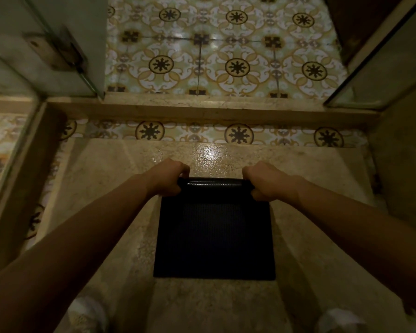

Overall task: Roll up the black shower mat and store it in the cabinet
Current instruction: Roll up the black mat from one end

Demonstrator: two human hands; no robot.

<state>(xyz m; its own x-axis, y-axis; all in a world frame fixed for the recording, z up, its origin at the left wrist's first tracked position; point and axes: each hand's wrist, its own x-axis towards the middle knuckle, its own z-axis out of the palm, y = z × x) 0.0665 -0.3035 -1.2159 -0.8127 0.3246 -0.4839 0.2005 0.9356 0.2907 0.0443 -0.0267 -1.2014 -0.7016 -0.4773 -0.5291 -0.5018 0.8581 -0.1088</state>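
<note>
The black shower mat (214,236) lies on the beige shower floor in the middle of the head view. Its far edge is curled into a thin roll between my hands, while the near part lies flat. My left hand (168,177) grips the left end of that roll. My right hand (264,181) grips the right end. Both hands have their fingers wrapped over the roll. No cabinet is in view.
A raised stone curb (202,109) crosses the view beyond the mat, with patterned floor tiles (226,56) past it. A glass door with a metal hinge (65,51) stands at the upper left. Another glass panel (382,68) stands at the right. White shoes (87,313) show at the bottom.
</note>
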